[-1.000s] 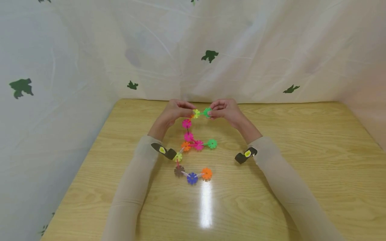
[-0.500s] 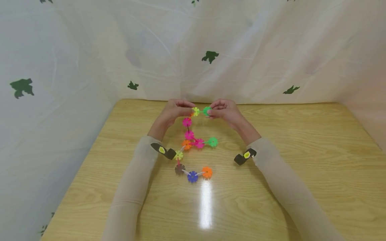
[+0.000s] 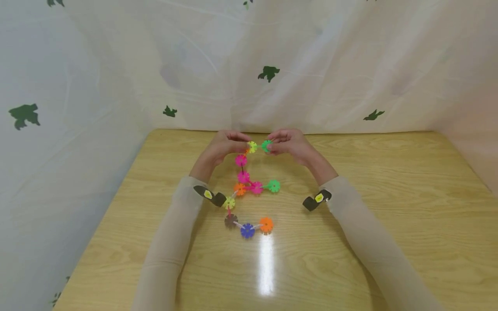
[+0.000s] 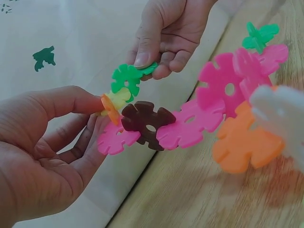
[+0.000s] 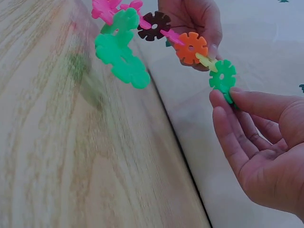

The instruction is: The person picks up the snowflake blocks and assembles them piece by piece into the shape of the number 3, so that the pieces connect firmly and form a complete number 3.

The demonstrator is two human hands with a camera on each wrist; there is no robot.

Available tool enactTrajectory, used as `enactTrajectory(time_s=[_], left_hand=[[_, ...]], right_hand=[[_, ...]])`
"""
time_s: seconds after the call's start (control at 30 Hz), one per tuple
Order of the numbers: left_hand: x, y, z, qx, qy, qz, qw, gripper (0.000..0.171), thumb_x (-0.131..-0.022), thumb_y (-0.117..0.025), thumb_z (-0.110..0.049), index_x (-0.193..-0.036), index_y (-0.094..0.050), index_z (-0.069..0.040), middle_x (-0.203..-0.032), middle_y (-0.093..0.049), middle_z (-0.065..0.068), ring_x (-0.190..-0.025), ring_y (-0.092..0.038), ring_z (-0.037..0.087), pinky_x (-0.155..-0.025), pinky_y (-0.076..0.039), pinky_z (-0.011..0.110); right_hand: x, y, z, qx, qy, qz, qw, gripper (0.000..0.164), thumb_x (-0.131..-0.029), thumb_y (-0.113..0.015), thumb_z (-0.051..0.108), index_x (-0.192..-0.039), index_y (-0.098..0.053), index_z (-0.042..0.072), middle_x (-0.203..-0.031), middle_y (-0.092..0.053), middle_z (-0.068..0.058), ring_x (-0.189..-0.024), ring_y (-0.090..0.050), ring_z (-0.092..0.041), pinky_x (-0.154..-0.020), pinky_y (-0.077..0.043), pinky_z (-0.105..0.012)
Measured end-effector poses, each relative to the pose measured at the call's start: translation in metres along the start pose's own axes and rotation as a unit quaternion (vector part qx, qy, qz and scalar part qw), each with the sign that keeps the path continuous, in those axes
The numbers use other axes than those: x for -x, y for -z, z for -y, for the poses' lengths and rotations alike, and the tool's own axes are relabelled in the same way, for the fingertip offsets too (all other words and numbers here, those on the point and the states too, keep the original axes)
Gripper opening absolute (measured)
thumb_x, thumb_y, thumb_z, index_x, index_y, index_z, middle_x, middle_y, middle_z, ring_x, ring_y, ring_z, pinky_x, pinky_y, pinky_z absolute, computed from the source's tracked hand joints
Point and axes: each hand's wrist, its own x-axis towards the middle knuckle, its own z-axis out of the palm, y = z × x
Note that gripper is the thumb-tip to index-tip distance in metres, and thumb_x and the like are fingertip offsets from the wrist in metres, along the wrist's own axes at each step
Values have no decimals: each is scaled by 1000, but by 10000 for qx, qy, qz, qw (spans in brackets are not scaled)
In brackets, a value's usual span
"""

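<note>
A chain of notched plastic snowflake discs, joined edge to edge in an E-like outline, is held up by its far end. My left hand (image 3: 221, 149) pinches the chain at a yellow disc (image 3: 252, 147) and the orange disc (image 4: 111, 109) slotted into it. At the end of that arm, my right hand (image 3: 292, 146) pinches a green disc (image 5: 228, 96), joined to another green disc (image 5: 222, 74). Pink discs (image 3: 241, 160) and a brown disc (image 4: 148, 124) follow below. A middle branch ends in green (image 3: 274, 186); the near end runs through blue (image 3: 247, 230) to orange (image 3: 266, 225).
The wood-grain table (image 3: 389, 216) carries a bright light reflection in front of the chain. A pale cloth (image 3: 319, 95) with dark green leaf-like patches hangs behind and at the left. Black wrist cameras (image 3: 317, 200) sit on both sleeves.
</note>
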Motion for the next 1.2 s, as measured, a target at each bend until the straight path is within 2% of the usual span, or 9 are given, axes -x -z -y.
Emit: enactTrajectory(time_s=[0.1, 0.33, 0.47, 0.7, 0.83, 0.93, 1.03, 1.1, 1.2], left_hand=[[0, 0, 0, -36, 0, 73, 10000, 30, -92, -71, -2, -120, -68, 9, -93, -73, -3, -81, -72, 9, -91, -61, 36], [-3, -1, 1, 39, -2, 186, 9998, 32, -93, -69, 0, -123, -65, 11, -91, -71, -4, -80, -71, 9, -79, -61, 24], [-4, -2, 1, 21, 15, 228, 9997, 35, -94, -69, -3, -125, -64, 10, -92, -72, -4, -79, -70, 9, -77, -60, 22], [-4, -2, 1, -243, 122, 313, 9991, 37, -96, -67, -10, -128, -64, 7, -96, -72, -3, -86, -68, 9, -82, -58, 23], [1, 1, -2, -422, 154, 313, 9985, 36, -99, -64, -13, -129, -63, 7, -102, -72, 1, -89, -67, 8, -89, -57, 28], [5, 5, -3, -479, 154, 366, 9981, 35, -101, -60, -12, -130, -62, 8, -111, -72, 11, -94, -68, 14, -97, -58, 38], [11, 10, -2, -618, 209, 471, 9968, 35, -102, -59, -12, -130, -61, 9, -122, -69, 21, -105, -69, 29, -103, -56, 45], [16, 14, 0, -730, 266, 592, 9952, 35, -102, -60, -12, -130, -61, 9, -128, -66, 26, -112, -67, 36, -104, -55, 46], [26, 20, 4, -1057, 346, 842, 9902, 36, -101, -61, -12, -130, -62, 8, -132, -63, 27, -115, -66, 36, -103, -56, 43]], right_hand=[[0, 1, 1, 179, -43, -17, 9998, 29, -93, -70, 1, -120, -65, -7, -84, -75, 3, -82, -76, -16, -84, -63, -41], [0, 2, 0, 165, -91, -73, 9998, 24, -93, -70, 2, -116, -68, -4, -85, -75, 2, -80, -75, -14, -81, -63, -38], [-1, 3, -1, 124, -137, -82, 9998, 25, -94, -70, 4, -118, -67, -5, -85, -74, 2, -81, -75, -14, -81, -63, -36], [-1, 6, -3, 48, -225, -213, 9995, 29, -96, -69, 4, -122, -64, -7, -86, -73, 3, -82, -75, -15, -82, -63, -35], [2, 8, -1, -173, -234, -339, 9990, 26, -97, -67, 2, -121, -63, -6, -86, -74, 4, -81, -75, -14, -81, -63, -34], [4, 11, 0, -451, -199, -474, 9977, 18, -96, -66, -1, -114, -66, -1, -86, -75, 3, -79, -75, -13, -78, -63, -31], [9, 16, 1, -715, -181, -658, 9951, 15, -95, -66, -3, -109, -68, 3, -87, -75, 2, -78, -74, -13, -77, -63, -29], [12, 19, 1, -847, -179, -756, 9934, 16, -96, -66, -3, -111, -67, 2, -88, -75, 2, -78, -74, -13, -78, -63, -29], [17, 23, 1, -1008, -171, -831, 9913, 27, -96, -64, -3, -123, -61, -7, -89, -74, 2, -80, -75, -14, -80, -63, -30]])
